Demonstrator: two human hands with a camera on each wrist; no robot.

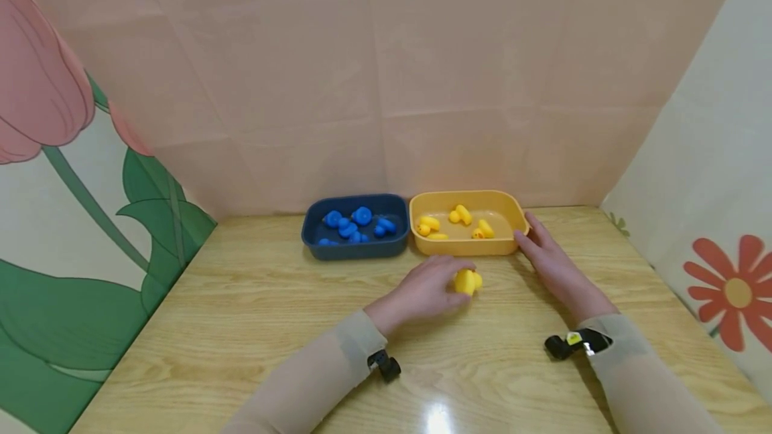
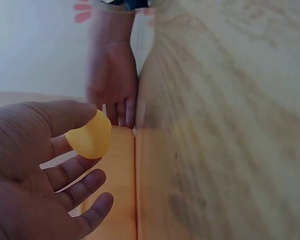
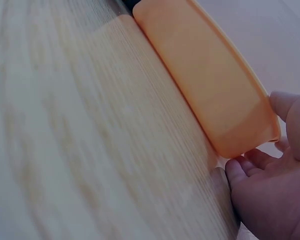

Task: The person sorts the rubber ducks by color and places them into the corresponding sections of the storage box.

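Note:
My left hand (image 1: 429, 290) pinches a yellow toy duck (image 1: 466, 282) between thumb and fingers, just above the table in front of the yellow bin (image 1: 464, 247). In the left wrist view the duck (image 2: 92, 136) shows as a rounded yellow shape at the thumb tip; the other fingers are spread apart. My right hand (image 1: 551, 260) holds the right end of the yellow bin, with the thumb at the rim and fingers round the outer corner, as the right wrist view also shows. Several yellow ducks (image 1: 462, 213) lie inside this bin.
A dark blue bin (image 1: 356, 252) with several blue toy ducks (image 1: 347, 228) stands just left of the yellow one. Both stand near the back of the wooden table (image 1: 241, 313), before a pink backdrop (image 1: 289, 86). Flower-patterned walls (image 1: 742, 153) flank the sides.

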